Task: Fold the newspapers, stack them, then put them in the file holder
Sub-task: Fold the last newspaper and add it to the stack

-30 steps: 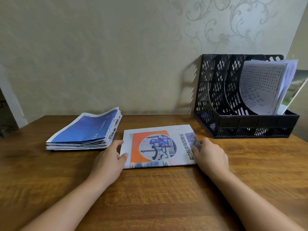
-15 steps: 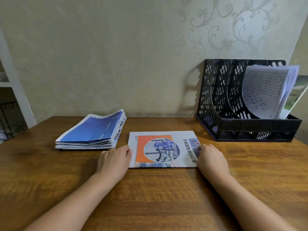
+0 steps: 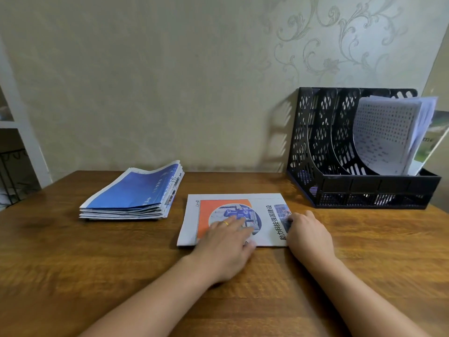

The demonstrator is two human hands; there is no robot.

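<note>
We see a folded newspaper (image 3: 233, 218) lying flat on the wooden table (image 3: 73, 263), its orange panel and round picture facing up, and we take this paper as our landmark. The left hand (image 3: 224, 242) lies palm-down across its near middle, fingers straight and spread flat over the round picture, pressing on the sheet rather than gripping it; a thin gold ring shows on one finger. The right hand (image 3: 308, 235) rests at the paper's right edge, over the column of black characters — its fingers bend down onto that edge, but the tips are blurred, so we cannot tell whether they pinch the edge or merely press on it.

To the left of the folded paper, a little farther back and apart from it, sits a stack of folded newspapers (image 3: 132, 197) with a blue page on top, its upper sheets bowed upward. To the right and behind, against the patterned wall (image 3: 170, 81), stands a black perforated file holder (image 3: 359, 188) — its left compartments look empty, while the rightmost one holds white printed sheets (image 3: 386, 132) that lean and curl outward. Beyond the stack, at the far left edge, a white shelf frame (image 3: 26, 135) is partly in view.
</note>
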